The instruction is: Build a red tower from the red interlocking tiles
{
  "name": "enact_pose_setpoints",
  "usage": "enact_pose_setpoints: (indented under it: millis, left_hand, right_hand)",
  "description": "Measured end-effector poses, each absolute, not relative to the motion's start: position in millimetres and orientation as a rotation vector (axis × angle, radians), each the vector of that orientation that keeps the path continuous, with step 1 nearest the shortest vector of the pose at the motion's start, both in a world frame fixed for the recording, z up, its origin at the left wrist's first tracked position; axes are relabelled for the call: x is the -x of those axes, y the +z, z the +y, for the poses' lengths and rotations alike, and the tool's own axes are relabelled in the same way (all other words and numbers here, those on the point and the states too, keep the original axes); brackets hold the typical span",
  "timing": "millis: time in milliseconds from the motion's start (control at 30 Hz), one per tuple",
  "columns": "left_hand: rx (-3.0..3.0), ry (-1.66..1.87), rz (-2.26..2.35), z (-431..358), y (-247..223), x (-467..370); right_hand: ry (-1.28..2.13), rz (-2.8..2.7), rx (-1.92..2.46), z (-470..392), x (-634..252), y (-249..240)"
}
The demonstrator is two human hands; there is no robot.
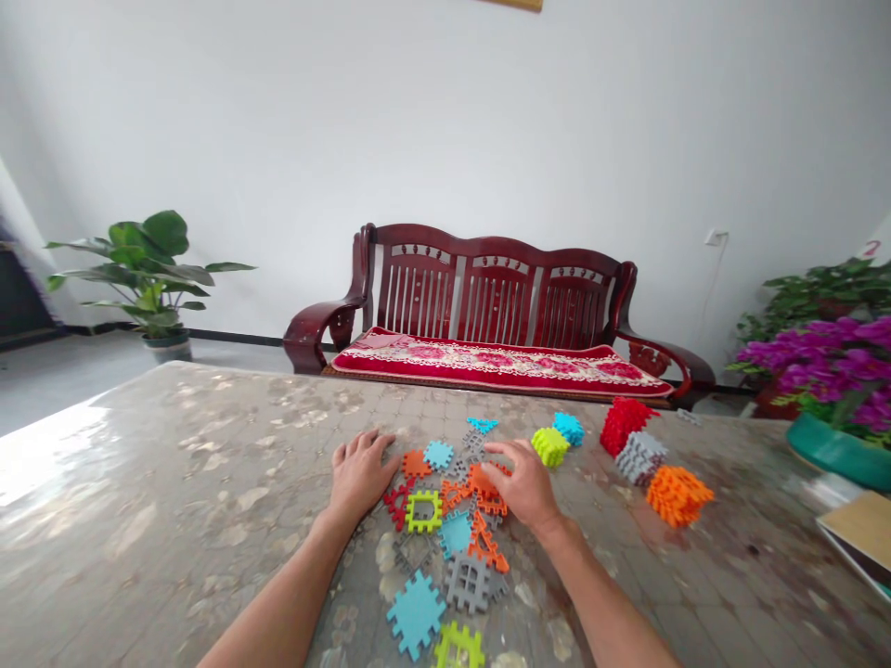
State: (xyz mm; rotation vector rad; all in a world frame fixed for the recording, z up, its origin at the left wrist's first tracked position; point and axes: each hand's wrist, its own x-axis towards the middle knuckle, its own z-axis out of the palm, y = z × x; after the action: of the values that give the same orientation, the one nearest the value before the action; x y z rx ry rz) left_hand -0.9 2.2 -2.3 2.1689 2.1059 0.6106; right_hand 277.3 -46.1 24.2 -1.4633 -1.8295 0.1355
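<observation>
Flat notched plastic pieces lie in a loose pile between my hands. My left hand (363,471) rests palm down on the table, fingers spread, holding nothing, just left of an orange square piece (416,463). At the pile's right side, my right hand (521,478) has its thumb and fingers curved apart over orange pieces (483,479); its fingertips touch or hover there, and I cannot tell which. Nearer me are a lime frame piece (424,511), a blue square piece (417,614), a gray window piece (468,582) and a lime piece (459,646).
Right of my right hand stand stacks: lime (549,446), blue (569,428), red (625,425), gray (641,458) and orange (679,496). A flower pot (839,453) and a box (859,538) sit at the table's right. A wooden bench (497,292) is behind the table (209,520).
</observation>
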Motion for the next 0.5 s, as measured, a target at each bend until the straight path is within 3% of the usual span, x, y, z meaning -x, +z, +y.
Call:
enact_pose_setpoints:
  millis: [167,500]
  left_hand:
    - [-2.025,0.718,2.090,8.2,-3.0,5.9]
    - [-2.045,0.707,2.125,4.3,-1.5,3.0]
  right_hand:
    - [0.343,-2.107,1.331,-64.9,-232.8,31.4]
    - [0.296,-2.266,1.350,-72.8,-214.7,20.0]
